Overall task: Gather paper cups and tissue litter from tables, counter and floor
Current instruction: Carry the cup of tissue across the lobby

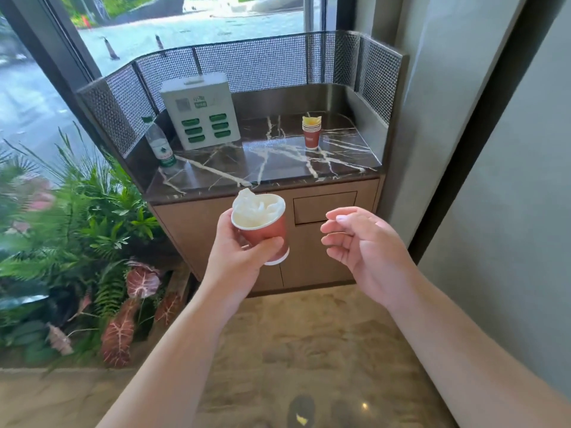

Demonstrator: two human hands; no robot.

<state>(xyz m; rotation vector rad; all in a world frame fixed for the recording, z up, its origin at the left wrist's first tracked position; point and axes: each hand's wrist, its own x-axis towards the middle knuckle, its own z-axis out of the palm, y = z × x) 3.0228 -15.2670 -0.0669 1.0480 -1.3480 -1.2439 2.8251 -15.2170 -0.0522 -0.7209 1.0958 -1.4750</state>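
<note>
Before the dark marble counter (278, 168), left hand (238, 257) gripped a red paper cup stuffed with white tissue (261, 223), right hand (367, 245) empty, loosely curled; best reach for the stacked red cups (311, 134), keeping held cup upright

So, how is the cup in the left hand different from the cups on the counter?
The held cup is single, tilted and gripped by the left hand; the stacked cups stand upright on the counter. The held cup contains white tissue; the stack holds something yellow. Both are red paper cups.
</note>
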